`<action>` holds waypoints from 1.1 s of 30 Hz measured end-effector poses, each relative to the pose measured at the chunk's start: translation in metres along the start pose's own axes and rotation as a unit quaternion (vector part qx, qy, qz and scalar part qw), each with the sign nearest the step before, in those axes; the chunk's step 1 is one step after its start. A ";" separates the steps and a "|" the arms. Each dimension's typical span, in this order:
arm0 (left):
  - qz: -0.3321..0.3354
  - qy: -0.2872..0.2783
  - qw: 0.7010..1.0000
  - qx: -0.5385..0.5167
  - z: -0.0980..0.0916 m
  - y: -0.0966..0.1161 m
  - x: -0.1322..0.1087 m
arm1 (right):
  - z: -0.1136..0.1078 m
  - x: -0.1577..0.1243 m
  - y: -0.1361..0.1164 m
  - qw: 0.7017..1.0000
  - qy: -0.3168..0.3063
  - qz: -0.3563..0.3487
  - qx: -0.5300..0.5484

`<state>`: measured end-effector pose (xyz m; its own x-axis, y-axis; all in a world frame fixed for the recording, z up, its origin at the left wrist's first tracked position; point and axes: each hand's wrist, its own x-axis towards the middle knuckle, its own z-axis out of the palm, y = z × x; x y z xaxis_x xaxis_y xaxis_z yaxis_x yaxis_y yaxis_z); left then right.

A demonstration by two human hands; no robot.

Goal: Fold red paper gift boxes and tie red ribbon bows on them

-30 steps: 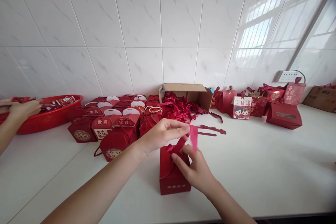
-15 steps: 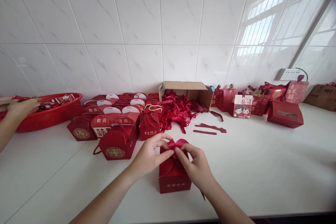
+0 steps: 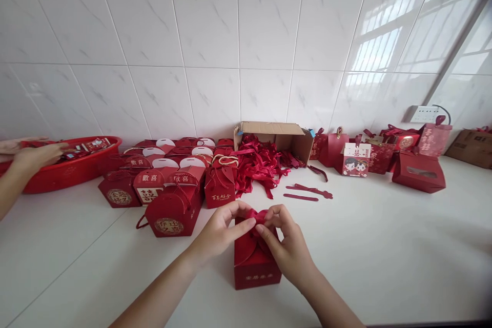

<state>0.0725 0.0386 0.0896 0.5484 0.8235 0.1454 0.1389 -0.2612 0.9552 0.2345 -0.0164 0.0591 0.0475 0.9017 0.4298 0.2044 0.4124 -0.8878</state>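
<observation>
The person's two hands meet over a red gift box (image 3: 257, 275) standing upright on the white table (image 3: 388, 261), close in front of the body. The left hand (image 3: 223, 229) pinches one side of a red satin ribbon (image 3: 256, 215) between thumb and fingers; the right hand (image 3: 288, 246) pinches the other side, its thumb tip close to the left one. The ribbon sits looped on top of the box — how its knot lies is hidden by the fingers. Gold characters run along the box's front panel.

Beyond it, a heap of loose ribbons (image 3: 257, 166) spills from an open cardboard carton (image 3: 271, 128), with flat dark-red strips (image 3: 301, 197) lying nearby. Handled candy boxes (image 3: 175, 218) crowd together to the left. Farther left, another person's hands (image 3: 40, 156) are over a red plastic basin (image 3: 63, 180) of small packets — what they grip is unclear.
</observation>
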 end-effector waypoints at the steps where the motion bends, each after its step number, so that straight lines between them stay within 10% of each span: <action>1: 0.002 0.003 1.000 0.002 0.000 0.001 0.001 | -0.001 0.000 0.000 1.000 -0.002 -0.006 -0.009; 19: 0.093 0.071 0.992 0.057 0.014 -0.012 -0.006 | 0.002 -0.009 0.000 0.989 0.046 -0.029 -0.136; 28: 0.130 0.045 0.990 -0.008 0.025 -0.021 0.006 | -0.013 0.006 -0.005 0.989 -0.107 0.098 0.007; 33: 0.144 0.142 0.977 0.075 0.024 -0.018 0.011 | -0.010 0.007 -0.004 0.987 0.000 0.149 0.061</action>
<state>0.0953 0.0403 0.0674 0.3351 0.8059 0.4881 0.1436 -0.5557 0.8189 0.2435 -0.0131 0.0671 0.0876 0.9854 0.1459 0.0619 0.1408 -0.9881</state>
